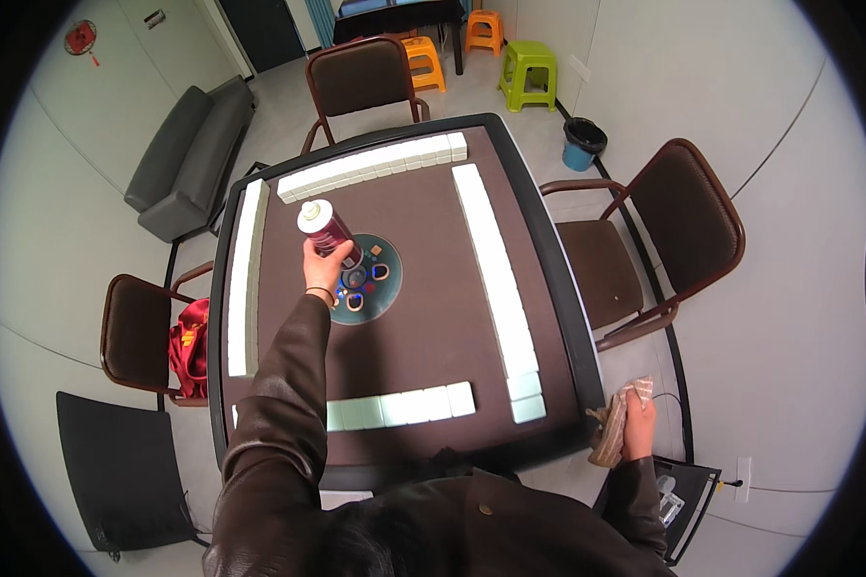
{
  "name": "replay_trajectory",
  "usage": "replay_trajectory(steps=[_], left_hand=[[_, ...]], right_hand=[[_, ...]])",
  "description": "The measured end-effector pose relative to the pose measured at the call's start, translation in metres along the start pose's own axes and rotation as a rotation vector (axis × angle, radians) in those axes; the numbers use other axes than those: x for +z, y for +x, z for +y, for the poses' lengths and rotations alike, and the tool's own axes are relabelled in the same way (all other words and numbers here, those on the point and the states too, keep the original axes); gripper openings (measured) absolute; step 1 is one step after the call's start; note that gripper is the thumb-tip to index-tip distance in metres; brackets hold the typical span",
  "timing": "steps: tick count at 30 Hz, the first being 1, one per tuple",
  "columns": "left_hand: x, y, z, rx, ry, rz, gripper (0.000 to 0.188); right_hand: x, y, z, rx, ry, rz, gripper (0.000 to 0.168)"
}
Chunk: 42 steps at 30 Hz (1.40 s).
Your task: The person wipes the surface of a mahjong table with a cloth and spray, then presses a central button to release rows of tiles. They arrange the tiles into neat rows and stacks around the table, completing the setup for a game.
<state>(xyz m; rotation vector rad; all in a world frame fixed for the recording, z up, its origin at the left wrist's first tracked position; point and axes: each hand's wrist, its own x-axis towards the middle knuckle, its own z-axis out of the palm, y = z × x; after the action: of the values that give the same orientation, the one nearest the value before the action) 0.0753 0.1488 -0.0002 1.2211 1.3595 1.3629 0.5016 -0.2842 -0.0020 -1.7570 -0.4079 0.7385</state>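
Note:
My left hand (pixel 323 270) grips a dark red spray can (pixel 325 227) with a white top, over the round control panel (pixel 382 292) at the centre of the mahjong table (pixel 418 317). Whether the can rests on the panel or hangs just above it, I cannot tell. A crumpled striped cloth (pixel 609 436) is bunched in my right hand (pixel 639 425), by the table's near right corner. Walls of mahjong tiles line all four sides: the far row (pixel 375 163), left row (pixel 245 281), right row (pixel 494 274) and near row (pixel 411 406), which my left sleeve partly covers.
Chairs stand at the far side (pixel 361 76), the right (pixel 685 216) and the left (pixel 137 332), the last with red fabric (pixel 190 346) on its seat. A side stand (pixel 682 483) sits near my right arm. Beyond are plastic stools (pixel 528 68), a bin (pixel 582 151) and a grey sofa (pixel 187 159).

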Motion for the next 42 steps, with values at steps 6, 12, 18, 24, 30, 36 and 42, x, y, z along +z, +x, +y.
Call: replay_trajectory(steps=[6,12,18,24,30,36,42], left_hand=[[-0.007,0.096,-0.042,0.038,0.097,0.032,0.05],[0.015,0.149,-0.086,0.003,0.124,0.0,0.064],[0.014,0.153,-0.12,0.08,0.178,-0.097,0.079],[-0.022,0.104,-0.078,-0.038,0.329,-0.143,0.104],[-0.164,-0.047,0.012,0.077,0.387,-0.248,0.075],[-0.333,-0.246,-0.009,-0.218,0.194,0.592,0.058],[-0.356,-0.326,-0.054,-0.513,-0.149,0.908,0.043]], right_hand=[[0.041,-0.027,-0.021,-0.085,-0.331,0.162,0.025],[0.075,-0.045,-0.035,-0.082,-0.459,0.205,0.024],[0.114,-0.008,-0.059,-0.287,-0.598,0.157,0.024],[0.167,0.091,-0.045,-0.633,-0.648,0.159,0.027],[0.164,0.098,-0.017,-0.797,-1.119,-0.122,0.056],[0.166,-0.024,-0.036,-0.299,-0.25,-0.443,0.042],[0.201,-0.07,0.024,0.197,-0.133,-0.619,0.061]])
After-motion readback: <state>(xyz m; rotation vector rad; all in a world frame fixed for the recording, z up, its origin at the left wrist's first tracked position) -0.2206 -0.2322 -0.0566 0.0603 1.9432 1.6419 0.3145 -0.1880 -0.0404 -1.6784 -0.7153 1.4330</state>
